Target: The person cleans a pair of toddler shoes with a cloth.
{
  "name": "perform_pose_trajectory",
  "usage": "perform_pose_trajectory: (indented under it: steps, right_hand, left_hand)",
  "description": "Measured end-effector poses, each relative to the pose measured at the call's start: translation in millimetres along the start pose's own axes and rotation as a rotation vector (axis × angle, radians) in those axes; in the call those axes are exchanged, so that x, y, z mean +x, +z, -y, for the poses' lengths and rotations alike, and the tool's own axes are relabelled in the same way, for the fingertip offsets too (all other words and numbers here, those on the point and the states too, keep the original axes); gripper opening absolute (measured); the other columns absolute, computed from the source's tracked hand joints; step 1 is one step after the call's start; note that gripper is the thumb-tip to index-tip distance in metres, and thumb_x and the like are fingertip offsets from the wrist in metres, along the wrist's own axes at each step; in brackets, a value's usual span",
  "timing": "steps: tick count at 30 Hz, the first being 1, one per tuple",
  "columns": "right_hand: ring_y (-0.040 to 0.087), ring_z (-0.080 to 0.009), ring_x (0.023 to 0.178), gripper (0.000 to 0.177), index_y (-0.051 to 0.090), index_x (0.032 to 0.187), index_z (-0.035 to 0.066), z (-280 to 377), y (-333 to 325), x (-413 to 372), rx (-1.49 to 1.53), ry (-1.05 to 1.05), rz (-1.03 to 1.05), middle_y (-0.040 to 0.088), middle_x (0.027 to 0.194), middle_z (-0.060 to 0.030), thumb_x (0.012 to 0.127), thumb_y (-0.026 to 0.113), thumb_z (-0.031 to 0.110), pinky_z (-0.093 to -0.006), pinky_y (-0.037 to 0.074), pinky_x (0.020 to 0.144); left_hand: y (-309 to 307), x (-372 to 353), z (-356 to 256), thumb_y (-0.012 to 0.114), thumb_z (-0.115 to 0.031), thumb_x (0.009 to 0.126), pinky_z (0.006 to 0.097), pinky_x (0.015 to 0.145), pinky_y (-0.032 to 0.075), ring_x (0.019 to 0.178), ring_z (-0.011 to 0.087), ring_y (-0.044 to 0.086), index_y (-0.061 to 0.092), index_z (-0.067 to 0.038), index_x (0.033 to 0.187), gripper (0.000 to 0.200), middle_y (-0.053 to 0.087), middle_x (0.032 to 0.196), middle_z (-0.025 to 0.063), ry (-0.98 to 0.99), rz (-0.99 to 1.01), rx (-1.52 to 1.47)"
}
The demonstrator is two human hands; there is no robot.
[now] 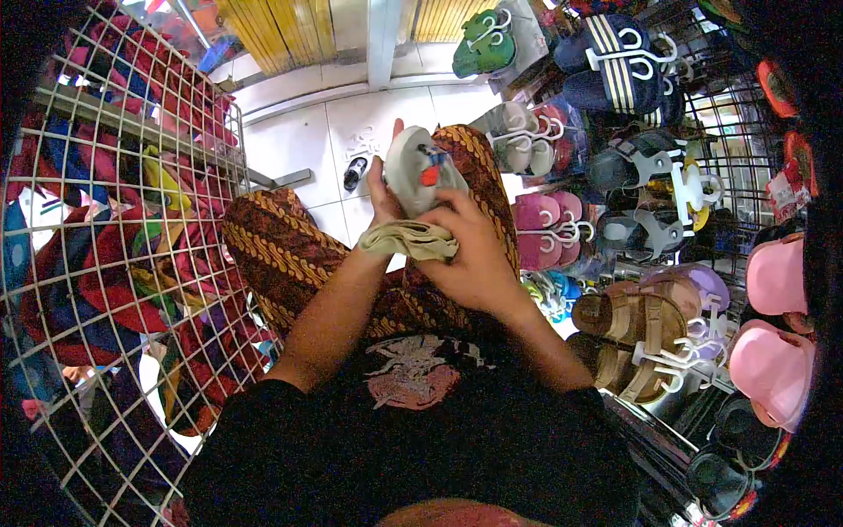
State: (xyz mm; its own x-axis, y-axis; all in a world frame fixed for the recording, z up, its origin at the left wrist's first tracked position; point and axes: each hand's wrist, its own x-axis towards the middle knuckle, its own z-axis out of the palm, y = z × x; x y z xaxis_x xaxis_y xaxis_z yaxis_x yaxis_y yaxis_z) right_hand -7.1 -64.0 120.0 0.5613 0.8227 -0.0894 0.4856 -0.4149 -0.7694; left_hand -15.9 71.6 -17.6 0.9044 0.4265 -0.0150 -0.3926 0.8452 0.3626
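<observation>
In front of my lap, my left hand (381,195) is closed around a light grey sandal (406,167) with red and blue patches on it. The sandal is tilted up, its sole side toward the left. My right hand (474,250) is closed on an olive-green cloth (408,240), and its fingertips press near the lower end of the sandal. The cloth drapes across toward my left wrist. Part of the sandal is covered by my fingers.
A wire rack (132,228) with colourful goods stands close on my left. Sandals on white hangers, including a navy striped pair (606,66) and a brown pair (628,321), crowd the right. A small black sandal (355,174) and white hangers (362,142) lie on the tiled floor.
</observation>
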Motion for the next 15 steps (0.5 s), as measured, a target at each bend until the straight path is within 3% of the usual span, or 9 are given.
perform_pose_trajectory:
  steps: [2, 3, 6, 7, 10, 12, 14, 15]
  right_hand:
    - [0.053, -0.0333, 0.121, 0.034, 0.065, 0.107, 0.002, 1, 3, 2, 0.108, -0.099, 0.063, 0.047, 0.136, -0.0192, 0.077, 0.075, 0.016, -0.0414, 0.043, 0.1]
    - [0.051, -0.0318, 0.126, 0.03, 0.064, 0.107, 0.0, 5, 4, 1, 0.135, -0.106, 0.071, 0.044, 0.14, -0.019, 0.082, 0.072, 0.015, -0.0397, 0.042, 0.103]
    - [0.05, -0.0294, 0.127, 0.031, 0.062, 0.114, 0.001, 10, -3, -3, 0.224, -0.178, 0.07, 0.041, 0.144, -0.0175, 0.086, 0.069, 0.013, -0.0371, 0.042, 0.103]
    - [0.051, -0.0316, 0.126, 0.035, 0.063, 0.115, 0.001, 7, -6, -5, 0.301, -0.141, 0.048, 0.043, 0.143, -0.0182, 0.084, 0.071, 0.015, -0.0386, 0.041, 0.104]
    - [0.054, -0.0359, 0.122, 0.042, 0.063, 0.116, 0.002, 3, -21, -11, 0.495, 0.032, -0.012, 0.05, 0.138, -0.0195, 0.079, 0.074, 0.02, -0.0415, 0.04, 0.106]
    - [0.055, -0.0364, 0.12, 0.043, 0.061, 0.119, 0.002, 4, -37, -15, 0.54, 0.213, -0.067, 0.054, 0.133, -0.0194, 0.082, 0.073, 0.019, -0.0414, 0.041, 0.105]
    - [0.056, -0.0375, 0.118, 0.047, 0.055, 0.125, 0.001, -11, -43, -19, 0.523, 0.364, -0.162, 0.056, 0.129, -0.0197, 0.084, 0.071, 0.02, -0.0416, 0.042, 0.105]
    - [0.057, -0.0382, 0.118, 0.05, 0.052, 0.128, 0.0, -23, -42, -21, 0.497, 0.431, -0.218, 0.057, 0.128, -0.02, 0.086, 0.07, 0.02, -0.0417, 0.042, 0.104]
  left_hand:
    - [-8, 4, -5, 0.035, -0.062, 0.094, 0.0514, 0.102, 0.045, 0.118, 0.0336, 0.055, 0.024, -0.021, 0.155, 0.074, 0.054, 0.133, 0.0118, -0.047, 0.058, -0.069]
    - [-11, 8, -10, 0.035, -0.064, 0.093, 0.053, 0.101, 0.046, 0.117, 0.0356, 0.056, 0.031, -0.022, 0.152, 0.072, 0.056, 0.132, 0.015, -0.088, -0.004, -0.121]
    - [-8, -2, -12, 0.041, -0.06, 0.093, 0.0513, 0.099, 0.047, 0.115, 0.0368, 0.056, 0.031, -0.01, 0.151, 0.077, 0.057, 0.129, 0.0186, -0.125, 0.082, -0.413]
    - [-1, -3, -15, 0.038, -0.069, 0.09, 0.0538, 0.102, 0.044, 0.117, 0.0352, 0.056, 0.042, -0.022, 0.146, 0.074, 0.057, 0.131, 0.0124, -0.181, 0.025, -0.357]
    - [14, -5, -20, 0.042, -0.069, 0.089, 0.0515, 0.099, 0.046, 0.114, 0.0317, 0.058, 0.045, -0.022, 0.144, 0.073, 0.059, 0.129, 0.0096, -0.187, 0.02, -0.362]
    - [18, -10, -19, 0.043, -0.068, 0.089, 0.0496, 0.098, 0.046, 0.113, 0.0295, 0.059, 0.046, -0.021, 0.143, 0.071, 0.06, 0.128, 0.0087, -0.03, -0.032, -0.079]
    - [7, -9, -15, 0.045, -0.064, 0.09, 0.0485, 0.102, 0.043, 0.119, 0.0285, 0.054, 0.04, -0.017, 0.145, 0.073, 0.052, 0.136, 0.0093, -0.014, -0.026, -0.078]
    - [-13, -5, -12, 0.046, -0.061, 0.09, 0.0484, 0.107, 0.039, 0.125, 0.0286, 0.05, 0.033, -0.014, 0.149, 0.076, 0.045, 0.144, 0.0104, -0.074, 0.007, -0.218]
